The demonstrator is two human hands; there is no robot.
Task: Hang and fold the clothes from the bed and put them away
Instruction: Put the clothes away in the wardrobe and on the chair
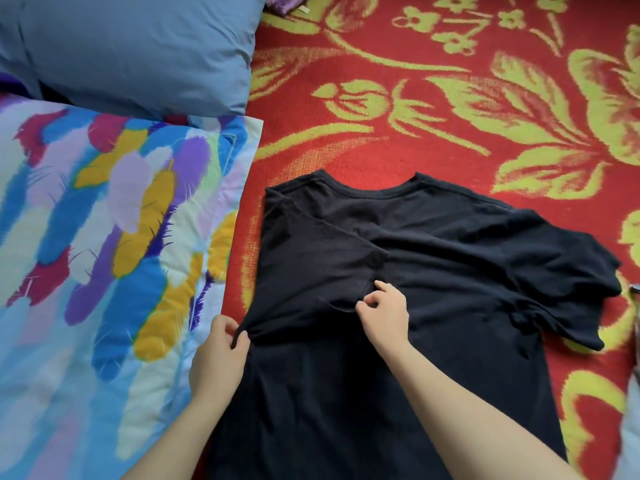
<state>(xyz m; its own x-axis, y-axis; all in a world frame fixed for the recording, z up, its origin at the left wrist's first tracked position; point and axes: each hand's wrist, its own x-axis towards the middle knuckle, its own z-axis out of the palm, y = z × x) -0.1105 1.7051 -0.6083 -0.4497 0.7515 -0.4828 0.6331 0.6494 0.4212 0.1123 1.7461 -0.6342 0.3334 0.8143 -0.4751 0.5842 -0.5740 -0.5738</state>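
Observation:
A black T-shirt (433, 258) lies spread on the red and yellow flowered bedspread (433, 109), collar pointing away from me. Its left sleeve is folded inward over the body; the right sleeve lies crumpled out to the right. My left hand (216, 355) pinches the shirt's left edge at the fold. My right hand (382, 315) pinches the hem of the folded sleeve near the shirt's middle.
A quilt with coloured feather print (114, 244) lies at the left, touching the shirt's side. A blue pillow (138, 50) sits at the top left. A bit of purple cloth (287, 3) shows at the top edge, grey fabric (632, 427) at the right edge.

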